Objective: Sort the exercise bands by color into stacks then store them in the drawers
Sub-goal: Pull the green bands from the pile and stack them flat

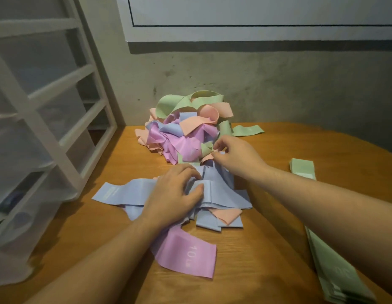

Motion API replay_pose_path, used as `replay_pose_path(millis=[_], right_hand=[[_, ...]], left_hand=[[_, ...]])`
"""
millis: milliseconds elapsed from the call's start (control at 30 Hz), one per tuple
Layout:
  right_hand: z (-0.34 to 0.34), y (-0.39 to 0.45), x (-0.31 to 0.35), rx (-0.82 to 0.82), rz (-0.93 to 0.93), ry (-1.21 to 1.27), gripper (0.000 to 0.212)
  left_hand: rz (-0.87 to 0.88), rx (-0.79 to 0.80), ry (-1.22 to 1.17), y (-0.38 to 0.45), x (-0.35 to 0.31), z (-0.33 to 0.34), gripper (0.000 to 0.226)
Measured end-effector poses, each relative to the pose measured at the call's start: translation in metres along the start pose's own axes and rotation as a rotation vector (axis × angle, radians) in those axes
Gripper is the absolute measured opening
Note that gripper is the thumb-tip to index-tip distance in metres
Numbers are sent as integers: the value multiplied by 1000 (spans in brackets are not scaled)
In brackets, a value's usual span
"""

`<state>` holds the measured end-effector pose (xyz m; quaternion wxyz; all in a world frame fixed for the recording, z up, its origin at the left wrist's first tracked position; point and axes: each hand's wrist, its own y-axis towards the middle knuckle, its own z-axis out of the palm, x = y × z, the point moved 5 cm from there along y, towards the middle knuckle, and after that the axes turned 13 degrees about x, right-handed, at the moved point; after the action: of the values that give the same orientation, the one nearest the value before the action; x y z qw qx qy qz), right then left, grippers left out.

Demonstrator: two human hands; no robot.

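**Two hands in the bands, sorting barely begun**

Four colours of exercise band lie mixed on the wooden counter [267,249], which fills the lower and middle frame. Behind it runs a stained grey wall with a pale panel across the top. A white drawer unit [43,132] with translucent drawers takes up the whole left side; its drawers look closed, though blur makes that hard to confirm.

The tangled heap [186,126] of green, peach, pink and blue bands sits at centre frame against the wall. Just below it, nearer the person, spreads a looser blue pile [225,191], its bands running mostly left to right, with a peach band [228,216] poking out at its lower right. A pink band [190,255] marked "10" lies flat at lower centre, partly under the left forearm. A green stack [335,270] runs down the lower right edge, long axis pointing away from the person, and a single folded green band [302,167] lies at middle right.

The left hand [175,194] rests on the blue pile, fingers curled and thumb pressed against a fold of blue band. The right hand [234,156] is just above and to the right, at the near edge of the heap, fingertips pinching a small piece of band there; its colour cannot be told for sure.

Judging by position, the right hand is the nearer one to the unsorted heap, and any green it pulls out would travel right and down toward the green stack. The drawers are on the far left, so the left hand is better placed for storing.
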<state>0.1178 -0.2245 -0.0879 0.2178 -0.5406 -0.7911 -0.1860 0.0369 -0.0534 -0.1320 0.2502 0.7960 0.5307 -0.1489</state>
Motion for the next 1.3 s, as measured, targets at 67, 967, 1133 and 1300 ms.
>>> replay_pose_path(millis=[67,967,1133,1300], right_hand=[[8,13,-6,-15,55,-28,19],[-42,-93,62,86,-76,925,12],[-44,-114,65,218,42,1067,18],[-53,-137,74,277,70,1137,16]], left_hand=[[17,-9,22,0,0,1,20],[127,-98,-9,-16,-19,-6,63],[211,-99,-84,-16,-24,-9,68],[232,-139,-71,-21,-52,-17,83]])
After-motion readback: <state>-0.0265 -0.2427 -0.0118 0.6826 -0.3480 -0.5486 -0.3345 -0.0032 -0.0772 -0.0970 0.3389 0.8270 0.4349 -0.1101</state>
